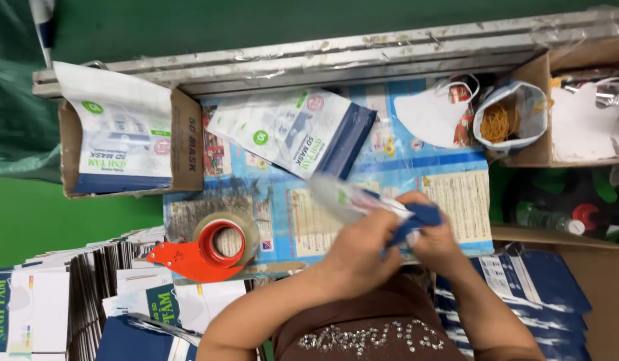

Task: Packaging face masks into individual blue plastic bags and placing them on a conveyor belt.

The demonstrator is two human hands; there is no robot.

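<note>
Hands: left hand (358, 257) and right hand (435, 242) each grip the blurred white-and-blue plastic mask packet (369, 204); orange tape dispenser (206, 251) at nine o'clock.

A flat plastic pouch (363, 200) — white and clear with a dark blue bottom band — is held in both hands above the worktop. It lies tilted, its pale end blurred and pointing up-left, its blue end pinched at the right. The left hand (353, 257) grips its middle from below — the right hand (433, 244) closes on the blue edge.
</note>
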